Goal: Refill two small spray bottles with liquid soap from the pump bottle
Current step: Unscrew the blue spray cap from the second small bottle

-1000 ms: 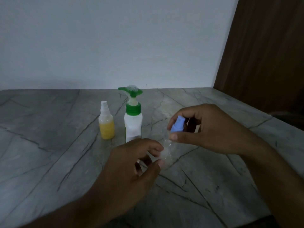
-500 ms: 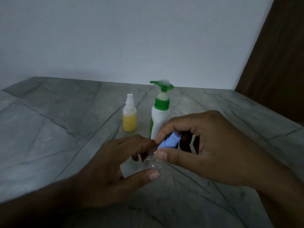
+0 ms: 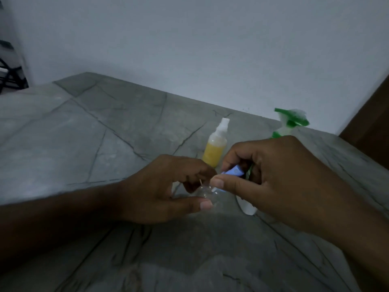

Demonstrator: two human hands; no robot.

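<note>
Grey stone, veined with dark cracks, made up the bench [image 3: 88,148] under our hands, and it ran back to a plain pale wall [image 3: 189,49]. A brown wooden panel [image 3: 374,114] closed the room at the far right, and some dark framework [image 3: 8,76] showed at the far left edge, too dim for us to identify.

Near the middle of the bench we held the clear small spray bottle [image 3: 207,193]. It looked empty, though the dim light and blur left us unsure. Our left hand [image 3: 166,192] gripped its body between curled fingers and thumb. Our right hand [image 3: 280,182] pinched its blue spray cap [image 3: 233,172] between thumb and forefinger, the cap tilted at the bottle's neck; we could not tell whether it was seated on the neck or off it.

Just beyond our hands, on the far side, stood the second small spray bottle [image 3: 215,147], upright, with a white nozzle on top and yellow liquid filling roughly its lower half. To its right stood the pump bottle [image 3: 291,121], largely hidden behind our right hand: its green pump head rose above the knuckles, and a piece of its white base showed below the hand against the bench. Its fill level was not visible.
</note>
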